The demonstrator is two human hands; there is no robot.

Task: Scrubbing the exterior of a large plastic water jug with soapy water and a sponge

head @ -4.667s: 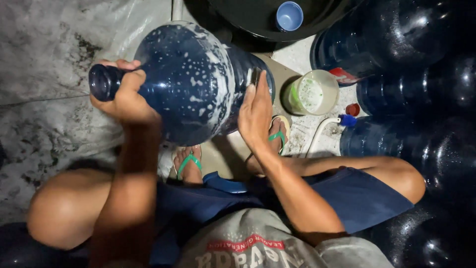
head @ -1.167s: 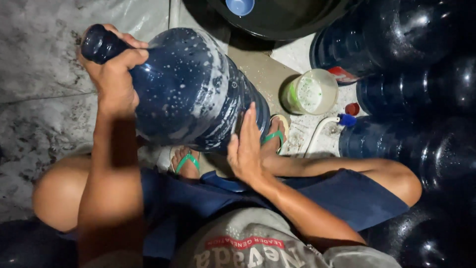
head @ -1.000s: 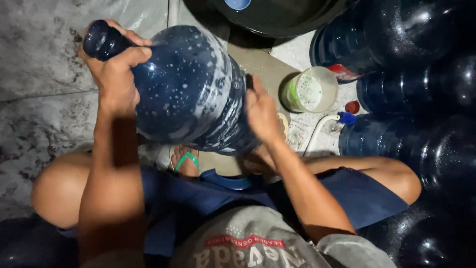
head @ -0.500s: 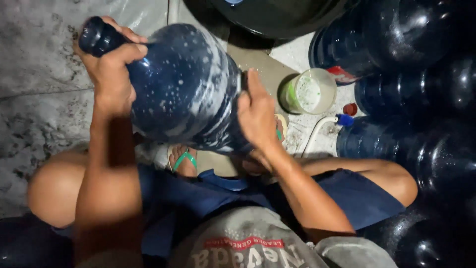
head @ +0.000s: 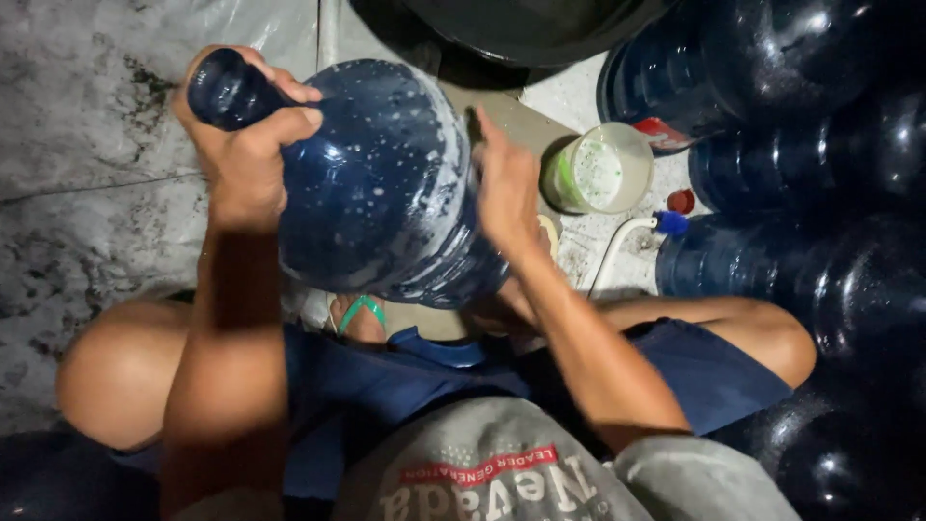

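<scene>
A large dark blue water jug (head: 386,183), flecked with white soap foam, lies tilted above my knees, neck pointing up-left. My left hand (head: 246,145) is wrapped around the jug's neck. My right hand (head: 506,183) presses flat against the jug's right side near its base, fingers pointing up. I am squatting, with blue shorts, bare knees and a green-strapped sandal (head: 359,314) showing under the jug.
Several more dark blue jugs (head: 820,193) are stacked at the right. A small clear tub of green-white liquid (head: 603,172) stands on the floor beside a white hose with a blue fitting (head: 666,224) and a red cap (head: 681,201). A dark basin (head: 521,29) sits at the top.
My right hand slid from under the jug's lower edge up onto its right side. The jug has turned slightly, its neck staying in my left hand.
</scene>
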